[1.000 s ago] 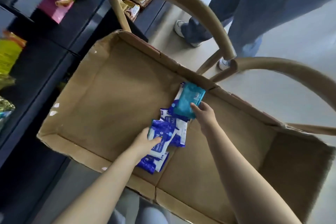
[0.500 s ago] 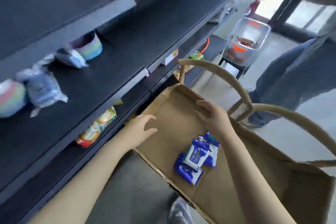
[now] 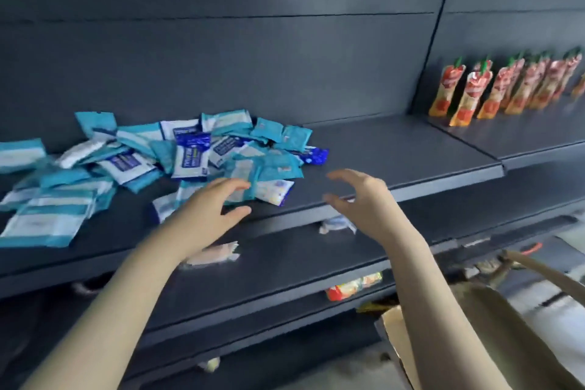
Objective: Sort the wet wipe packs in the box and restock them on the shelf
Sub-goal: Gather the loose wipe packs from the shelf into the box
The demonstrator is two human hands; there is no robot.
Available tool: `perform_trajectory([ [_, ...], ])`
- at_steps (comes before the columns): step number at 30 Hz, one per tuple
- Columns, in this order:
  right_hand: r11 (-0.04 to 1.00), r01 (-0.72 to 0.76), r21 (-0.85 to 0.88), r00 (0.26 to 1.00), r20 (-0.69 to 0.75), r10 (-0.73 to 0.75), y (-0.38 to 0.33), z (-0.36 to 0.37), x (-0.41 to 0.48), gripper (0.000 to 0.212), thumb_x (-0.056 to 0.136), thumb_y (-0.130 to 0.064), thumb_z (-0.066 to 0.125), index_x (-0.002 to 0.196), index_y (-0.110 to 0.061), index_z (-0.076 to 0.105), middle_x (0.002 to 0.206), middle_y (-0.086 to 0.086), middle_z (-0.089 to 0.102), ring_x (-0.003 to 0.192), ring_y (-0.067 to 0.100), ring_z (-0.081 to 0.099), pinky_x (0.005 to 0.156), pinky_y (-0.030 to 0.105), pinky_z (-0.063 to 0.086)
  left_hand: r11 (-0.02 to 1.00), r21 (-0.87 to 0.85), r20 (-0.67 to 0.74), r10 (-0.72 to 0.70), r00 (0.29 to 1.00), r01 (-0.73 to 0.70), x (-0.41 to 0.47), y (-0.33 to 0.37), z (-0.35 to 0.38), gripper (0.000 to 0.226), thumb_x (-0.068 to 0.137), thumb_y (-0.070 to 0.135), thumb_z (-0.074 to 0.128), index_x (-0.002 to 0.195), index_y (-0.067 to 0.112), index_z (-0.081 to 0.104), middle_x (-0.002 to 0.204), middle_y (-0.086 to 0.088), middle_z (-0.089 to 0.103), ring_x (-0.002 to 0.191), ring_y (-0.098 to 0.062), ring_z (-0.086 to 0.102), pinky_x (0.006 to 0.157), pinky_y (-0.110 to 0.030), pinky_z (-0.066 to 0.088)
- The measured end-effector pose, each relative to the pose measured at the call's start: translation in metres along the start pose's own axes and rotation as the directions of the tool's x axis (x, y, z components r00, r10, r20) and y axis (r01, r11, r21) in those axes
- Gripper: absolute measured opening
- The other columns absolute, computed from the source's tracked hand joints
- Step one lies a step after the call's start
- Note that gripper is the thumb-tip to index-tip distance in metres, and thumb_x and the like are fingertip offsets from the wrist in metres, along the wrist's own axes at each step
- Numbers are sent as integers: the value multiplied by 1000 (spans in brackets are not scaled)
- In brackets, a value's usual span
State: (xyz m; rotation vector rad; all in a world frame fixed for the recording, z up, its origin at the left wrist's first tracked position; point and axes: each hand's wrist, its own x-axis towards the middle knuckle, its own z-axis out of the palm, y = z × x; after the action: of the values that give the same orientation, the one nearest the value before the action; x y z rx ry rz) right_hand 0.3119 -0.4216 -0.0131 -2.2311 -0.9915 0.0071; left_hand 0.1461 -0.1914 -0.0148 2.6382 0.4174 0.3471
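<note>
Both my hands are empty, fingers spread and loosely bent. My left hand [image 3: 209,209] hovers at the near edge of the wet wipe pack pile [image 3: 190,155]. The teal and dark blue packs lie heaped beyond and left of it on the dark shelf [image 3: 411,174]. My right hand [image 3: 364,199] hangs just right of the pile, over the shelf's front lip. The cardboard box [image 3: 394,331] sits low beside my right forearm. Red-and-orange pouches [image 3: 468,95] stand well off to that hand's right.
</note>
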Motion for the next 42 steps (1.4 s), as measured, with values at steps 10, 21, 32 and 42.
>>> perform_trajectory([
  [10, 955, 278, 102, 919, 261, -296, -98, 136, 150, 44, 90, -31, 69, 132, -22, 60, 135, -3, 61, 125, 18, 53, 97, 21, 37, 908, 94, -199, -384, 902, 408, -20, -164, -64, 43, 92, 33, 65, 133, 24, 55, 141, 5, 48, 130, -16, 44, 110, -34, 36],
  [21, 973, 180, -142, 928, 353, -120, -123, 223, 242, 62, 91, -49, 63, 137, -11, 46, 128, 13, 61, 121, 33, 52, 98, 38, 40, 572, 12, -307, -778, 548, 820, -45, -258, -70, 93, 69, 77, 63, 148, 39, 32, 160, -1, 22, 145, -32, 22, 113, -52, 26],
  [32, 997, -49, 53, 873, 487, 17, -159, 263, 246, 70, 79, -37, 81, 135, -23, 41, 117, 0, 53, 113, 23, 55, 91, 40, 51, 771, -284, -276, -635, 721, 570, -51, -284, -85, 58, 89, 43, 65, 142, 41, 42, 158, 9, 27, 146, -16, 20, 119, -42, 23],
  [42, 893, -237, 383, 913, 403, 69, -192, 291, 243, 35, 73, -22, 87, 98, -20, 62, 94, -3, 72, 81, 15, 73, 75, 41, 62, 932, 227, 269, -337, 902, 281, -48, -320, -141, 78, 90, 48, 61, 135, 72, 2, 154, 37, -9, 147, -4, -9, 122, -42, 3],
])
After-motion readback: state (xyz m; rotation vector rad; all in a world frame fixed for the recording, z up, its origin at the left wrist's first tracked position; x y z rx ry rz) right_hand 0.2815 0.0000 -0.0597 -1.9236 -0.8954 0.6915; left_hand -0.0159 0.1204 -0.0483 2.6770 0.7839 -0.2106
